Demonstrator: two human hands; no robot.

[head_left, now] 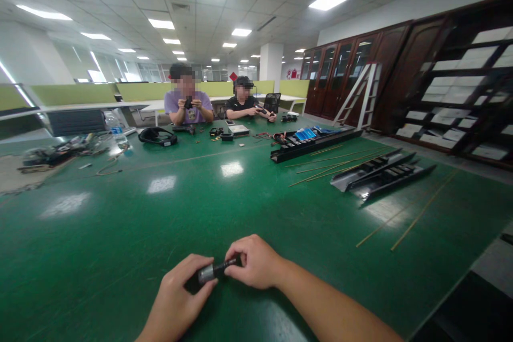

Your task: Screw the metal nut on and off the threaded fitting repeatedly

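Note:
A small cylindrical part point(207, 274), silver around its body with a slimmer black end, lies level between my two hands just above the green table. My left hand point(178, 288) grips the silver body between thumb and fingers. At the other end, my right hand point(253, 263) pinches the slim black tip point(229, 263) with thumb and forefinger. Its exact kind is too small to make out, and my fingers cover parts of it.
The green table point(160, 224) spreads around my hands. Metal channels point(380, 173) and thin rods point(420, 214) lie to the right, with a longer black channel point(312, 145) beyond. Across the table, two people point(188, 101) handle small objects. A black headset point(157, 137) and clutter point(60, 152) are at left.

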